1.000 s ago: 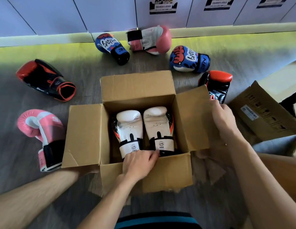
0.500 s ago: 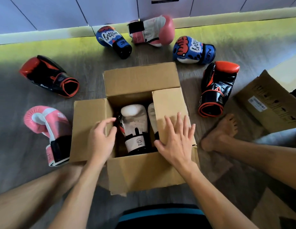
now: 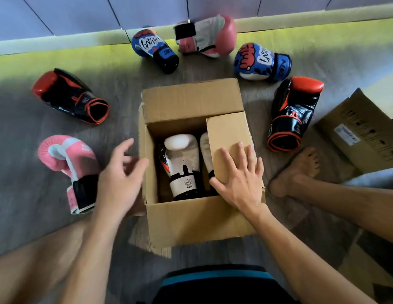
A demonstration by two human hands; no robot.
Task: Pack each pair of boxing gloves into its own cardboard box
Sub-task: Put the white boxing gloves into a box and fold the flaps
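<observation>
Right hand (image 3: pixel 239 181) lay flat, fingers spread, on the folded-in right flap (image 3: pixel 228 130) of the brown cardboard box (image 3: pixel 197 218). Left hand (image 3: pixel 118 178) hovered loose and empty just beside the box's left wall. Two white boxing gloves (image 3: pixel 182 163) stood side by side inside, one partly hidden under that flap.

Eight boxing gloves (image 3: pixel 182 163) (image 3: pixel 204 150) (image 3: pixel 151 46) (image 3: pixel 257 60) (image 3: pixel 208 36) (image 3: pixel 68 159) (image 3: pixel 68 95) (image 3: pixel 294 110), two cardboard boxes (image 3: pixel 191 218) (image 3: pixel 362 132), two hands (image 3: pixel 118 178) (image 3: pixel 241 183)
</observation>
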